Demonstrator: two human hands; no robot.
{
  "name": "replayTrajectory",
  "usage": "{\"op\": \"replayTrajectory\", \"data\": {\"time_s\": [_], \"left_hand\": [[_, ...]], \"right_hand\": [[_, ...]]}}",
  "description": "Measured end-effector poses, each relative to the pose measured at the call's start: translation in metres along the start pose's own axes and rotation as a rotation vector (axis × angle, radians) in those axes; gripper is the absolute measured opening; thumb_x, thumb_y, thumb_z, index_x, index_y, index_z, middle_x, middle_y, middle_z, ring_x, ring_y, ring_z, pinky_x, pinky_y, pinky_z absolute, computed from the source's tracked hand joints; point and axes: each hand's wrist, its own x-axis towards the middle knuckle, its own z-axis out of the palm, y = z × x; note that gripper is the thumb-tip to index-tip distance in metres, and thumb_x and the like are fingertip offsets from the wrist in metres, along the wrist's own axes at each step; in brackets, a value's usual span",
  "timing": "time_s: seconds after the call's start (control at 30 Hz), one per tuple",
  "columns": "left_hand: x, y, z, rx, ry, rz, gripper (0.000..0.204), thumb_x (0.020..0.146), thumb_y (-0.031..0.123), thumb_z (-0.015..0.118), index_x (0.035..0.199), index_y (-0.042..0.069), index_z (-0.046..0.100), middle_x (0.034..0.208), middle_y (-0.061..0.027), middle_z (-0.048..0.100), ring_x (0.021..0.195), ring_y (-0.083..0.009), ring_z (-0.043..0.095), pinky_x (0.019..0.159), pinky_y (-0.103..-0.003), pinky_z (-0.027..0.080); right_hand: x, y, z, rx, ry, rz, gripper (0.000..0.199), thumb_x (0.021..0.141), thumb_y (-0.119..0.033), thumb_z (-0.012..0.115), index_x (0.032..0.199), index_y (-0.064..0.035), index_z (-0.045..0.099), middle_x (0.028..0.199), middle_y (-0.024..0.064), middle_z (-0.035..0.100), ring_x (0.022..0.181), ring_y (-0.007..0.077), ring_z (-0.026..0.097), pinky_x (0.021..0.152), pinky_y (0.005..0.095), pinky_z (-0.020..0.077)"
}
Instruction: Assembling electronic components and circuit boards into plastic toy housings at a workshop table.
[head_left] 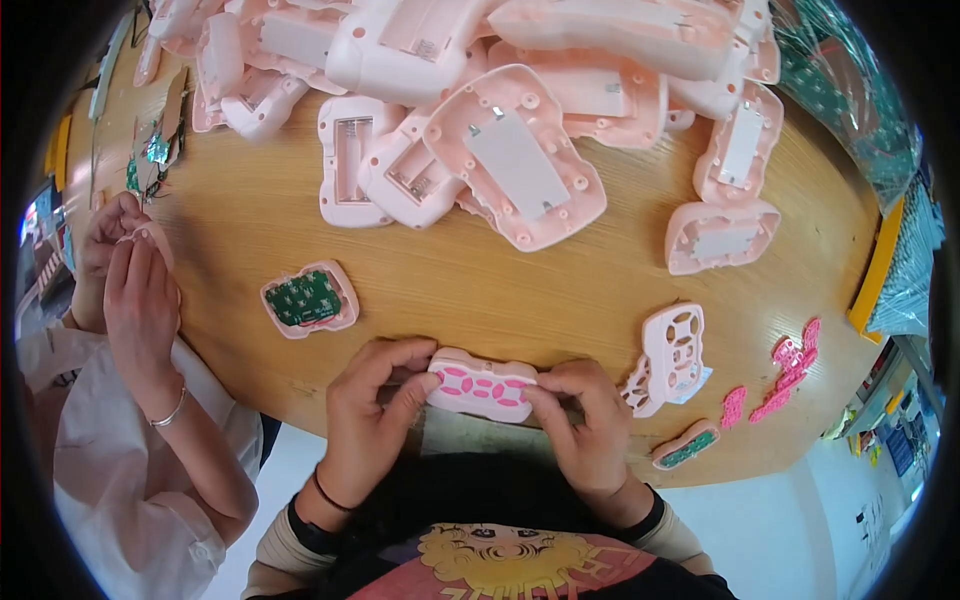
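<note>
Between my two hands, at the table's near edge, is a pale pink controller casing [482, 372] with bright pink rubber buttons showing through its openings. My left hand [372, 400] pinches its left end between thumb and fingers. At the other end, my right hand [588, 420] grips it the same way, thumb at the front edge. The casing's underside is hidden. To the left lies a pink half shell [346, 292] with a green circuit board [303, 299] in it. Right of my right hand rest pink front shells [672, 352] with cut-out button openings.
Pink back shells [520, 170] are heaped across the far side. Loose pink button pads [785, 375] and a small shell with a board [686, 446] lie at right. A bag of circuit boards [850, 100] stands far right. At left, a co-worker's hands [135, 255] hold a pink part.
</note>
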Motion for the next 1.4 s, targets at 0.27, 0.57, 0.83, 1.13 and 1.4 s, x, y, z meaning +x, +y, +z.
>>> {"op": "replayTrajectory", "data": {"time_s": [0.27,0.57,0.83,1.13,1.4], "left_hand": [[0.001,-0.010,-0.004,0.008,-0.056,0.081,0.023,0.080,-0.001,0.064,0.102,-0.001,0.061,0.087,-0.0062,0.057,0.077,-0.0122,0.060,0.068,-0.024,0.049],[-0.017,-0.015,-0.005,-0.367,-0.230,0.182,0.025,0.085,0.002,0.060,0.108,-0.002,0.053,0.099,-0.0079,0.062,0.089,-0.0112,0.059,0.078,-0.023,0.049],[-0.068,0.002,-0.021,-0.413,-0.100,0.536,0.025,0.086,-0.001,0.056,0.110,-0.003,0.050,0.106,-0.0112,0.059,0.096,-0.0153,0.058,0.084,-0.027,0.047],[-0.111,0.006,-0.046,-0.551,-0.129,0.667,0.030,0.085,0.002,0.060,0.113,-0.004,0.050,0.108,-0.0097,0.057,0.099,-0.0146,0.056,0.086,-0.026,0.047],[-0.082,-0.002,-0.058,-0.426,-0.120,0.457,0.021,0.089,0.018,0.058,0.098,0.000,0.062,0.084,-0.0022,0.062,0.078,-0.0090,0.060,0.068,-0.022,0.050]], "right_hand": [[-0.003,-0.008,0.005,-0.062,0.000,0.082,0.015,0.079,-0.005,0.066,0.091,-0.0002,0.058,0.080,0.0129,0.058,0.066,0.0255,0.059,0.058,0.0318,0.0467],[-0.019,-0.008,-0.001,0.273,-0.105,0.117,0.016,0.086,-0.005,0.060,0.100,0.0012,0.058,0.086,0.0062,0.061,0.083,0.0109,0.061,0.068,0.0236,0.0511],[-0.029,-0.060,-0.002,0.484,-0.331,-0.026,0.032,0.085,-0.006,0.060,0.116,-0.0001,0.052,0.107,0.0062,0.054,0.098,0.0123,0.055,0.081,0.0237,0.0463],[-0.043,-0.103,0.010,0.249,-0.352,-0.336,0.027,0.081,-0.006,0.065,0.107,-0.0013,0.058,0.096,0.0039,0.062,0.088,0.0101,0.057,0.076,0.0245,0.0481],[-0.019,-0.117,0.032,0.248,-0.477,-0.028,0.028,0.087,-0.024,0.061,0.103,-0.0017,0.059,0.089,0.0041,0.062,0.077,0.0115,0.060,0.068,0.0253,0.0517]]}}
